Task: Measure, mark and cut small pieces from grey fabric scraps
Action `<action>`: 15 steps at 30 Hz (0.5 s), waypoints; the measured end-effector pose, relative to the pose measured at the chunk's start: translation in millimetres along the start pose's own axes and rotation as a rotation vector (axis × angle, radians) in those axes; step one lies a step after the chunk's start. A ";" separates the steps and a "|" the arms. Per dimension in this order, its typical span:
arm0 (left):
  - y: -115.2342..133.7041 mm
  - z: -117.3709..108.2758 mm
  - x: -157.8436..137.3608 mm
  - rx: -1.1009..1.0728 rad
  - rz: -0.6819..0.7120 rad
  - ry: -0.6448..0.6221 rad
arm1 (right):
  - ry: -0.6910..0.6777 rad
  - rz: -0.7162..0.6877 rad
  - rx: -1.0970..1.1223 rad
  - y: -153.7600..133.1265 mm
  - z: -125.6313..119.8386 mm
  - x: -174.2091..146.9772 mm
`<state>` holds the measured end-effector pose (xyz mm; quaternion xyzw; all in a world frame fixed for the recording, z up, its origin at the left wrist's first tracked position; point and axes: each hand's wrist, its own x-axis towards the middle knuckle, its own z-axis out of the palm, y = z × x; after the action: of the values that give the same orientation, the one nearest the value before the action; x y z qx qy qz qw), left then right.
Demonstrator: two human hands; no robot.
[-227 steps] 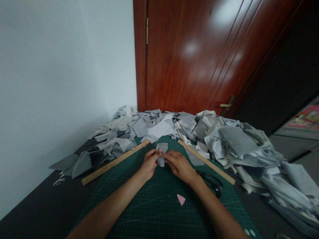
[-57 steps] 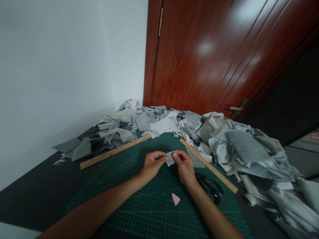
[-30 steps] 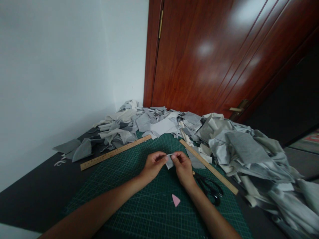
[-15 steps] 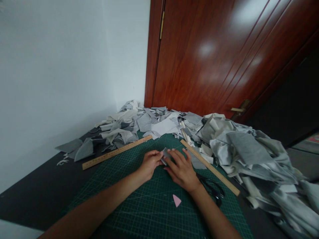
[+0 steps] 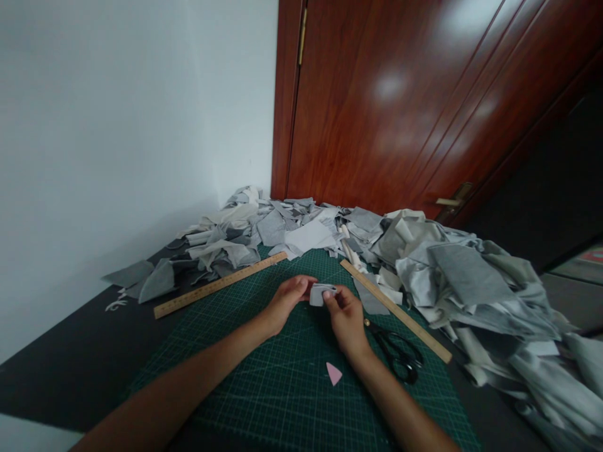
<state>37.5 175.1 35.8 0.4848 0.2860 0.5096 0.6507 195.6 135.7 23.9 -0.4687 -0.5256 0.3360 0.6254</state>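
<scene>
A small folded piece of grey fabric (image 5: 317,295) is held up just above the green cutting mat (image 5: 264,389). My right hand (image 5: 347,317) pinches it from the right, thumb on the near face and fingers behind. At its left edge is my left hand (image 5: 288,300), fingers reaching behind the fabric; its fingertips are partly hidden, and it seems to steady that side. A pink triangular piece of tailor's chalk (image 5: 334,374) lies on the mat below. Black-handled scissors (image 5: 396,351) rest to the right of my right wrist.
Wooden rulers lie at the left (image 5: 221,285) and right (image 5: 396,311) of the mat. Grey and white fabric scraps (image 5: 306,235) heap along the back, and a larger fabric pile (image 5: 471,282) fills the right. A white wall and a brown door (image 5: 377,113) stand behind.
The fabric has been turned upright, its flat face now showing. My right hand has gone from fingers spread over it to a thumb-and-finger pinch, uncovering more of the scissors.
</scene>
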 end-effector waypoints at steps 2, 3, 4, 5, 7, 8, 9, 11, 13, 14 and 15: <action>-0.5 0.0 0.6 0.051 -0.021 -0.079 | -0.009 0.115 0.143 3.2 4.9 0.1; -1.7 0.0 0.8 0.089 -0.028 -0.104 | -0.015 0.130 0.163 4.2 6.2 0.1; -3.5 0.1 1.1 0.131 -0.023 -0.115 | -0.020 0.134 0.168 4.7 6.8 0.2; -5.7 0.3 1.2 0.172 -0.006 -0.114 | -0.023 0.142 0.177 4.9 6.7 0.2; -10.4 1.0 1.2 0.226 0.039 -0.083 | -0.032 0.153 0.188 4.5 5.9 0.3; -12.6 1.5 1.0 0.236 0.054 -0.061 | -0.039 0.157 0.189 4.2 5.4 0.3; -14.5 1.9 0.8 0.238 0.061 -0.038 | -0.048 0.161 0.189 4.0 5.1 0.3; -17.4 2.7 0.6 0.224 0.061 0.005 | -0.068 0.167 0.184 3.5 4.9 0.4; -19.1 3.1 0.5 0.207 0.050 0.032 | -0.092 0.170 0.175 2.9 5.2 0.5; -19.7 3.3 0.5 0.204 0.045 0.039 | -0.103 0.171 0.171 2.6 5.2 0.6; -20.2 3.4 0.5 0.206 0.041 0.042 | -0.104 0.171 0.166 2.2 5.2 0.8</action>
<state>48.4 174.2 18.4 0.5439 0.3405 0.5008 0.5809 190.9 138.4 22.1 -0.4403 -0.4857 0.4543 0.6032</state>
